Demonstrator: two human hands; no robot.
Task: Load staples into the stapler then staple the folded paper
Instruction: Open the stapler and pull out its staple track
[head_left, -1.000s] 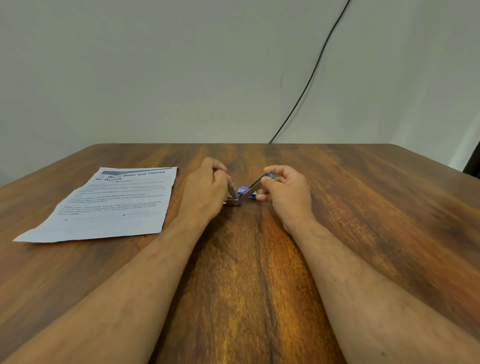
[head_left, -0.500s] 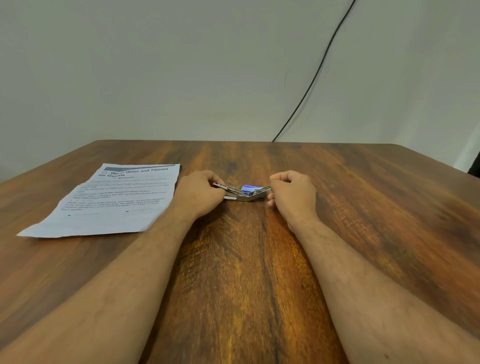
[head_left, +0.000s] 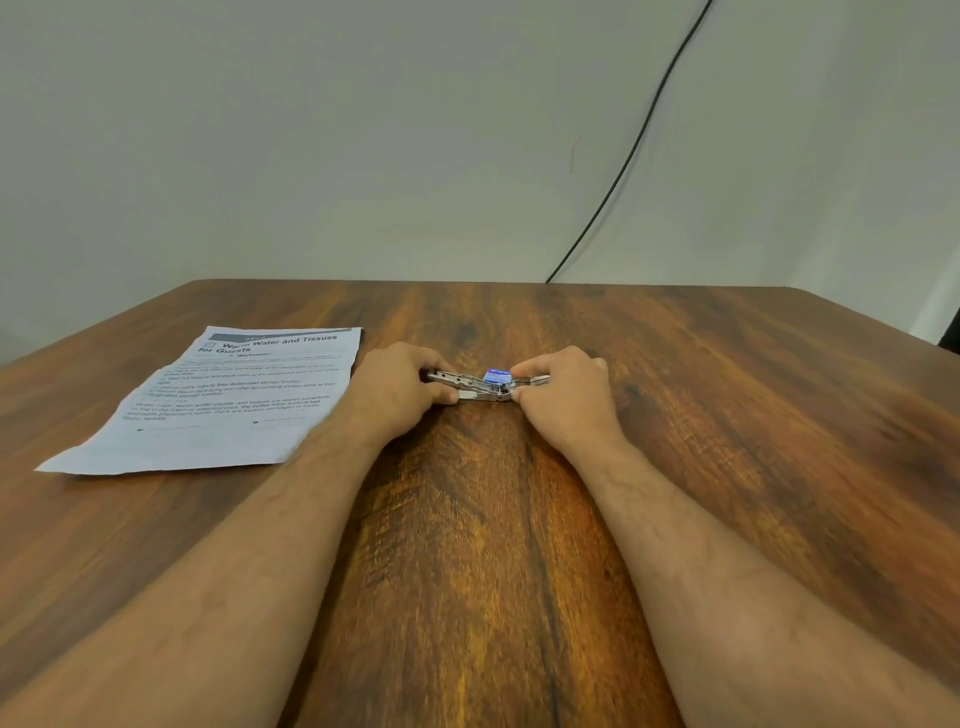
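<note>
A person's left hand and right hand each grip one end of a metal stapler, spread open almost flat on a wooden table. A printed paper lies flat just left of the left hand.

A dark brown wooden table with streaked grain filled the lower view. Behind its far edge stood a plain pale wall, crossed diagonally by a thin black cable.
</note>
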